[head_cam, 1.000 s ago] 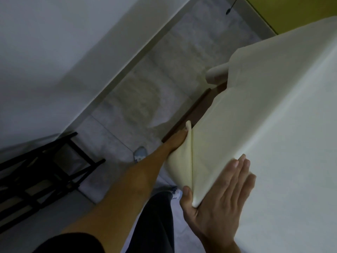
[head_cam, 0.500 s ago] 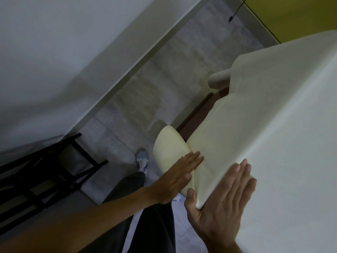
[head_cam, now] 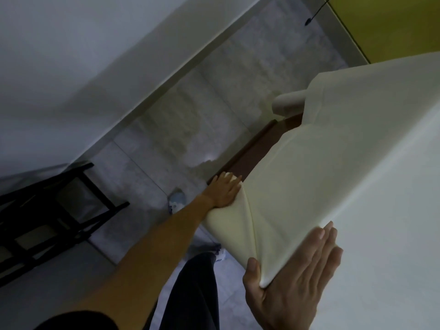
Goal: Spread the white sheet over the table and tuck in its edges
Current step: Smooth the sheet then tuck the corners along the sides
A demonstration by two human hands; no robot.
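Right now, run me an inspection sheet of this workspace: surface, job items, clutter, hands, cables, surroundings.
Surface: table mostly covered; its brown edge shows along the side.
Job's things: white sheet spread on top; the corner is folded into a hanging flap, not yet tucked.
Clutter: cream padded roll juts out from under the sheet.
Grippers: left hand presses the flap with straight fingers; right hand lies flat on the corner, thumb against its side.
Cables: thin dark cord hangs at top right.
Surroundings: grey tiled floor, white wall, black frame, yellow wall.
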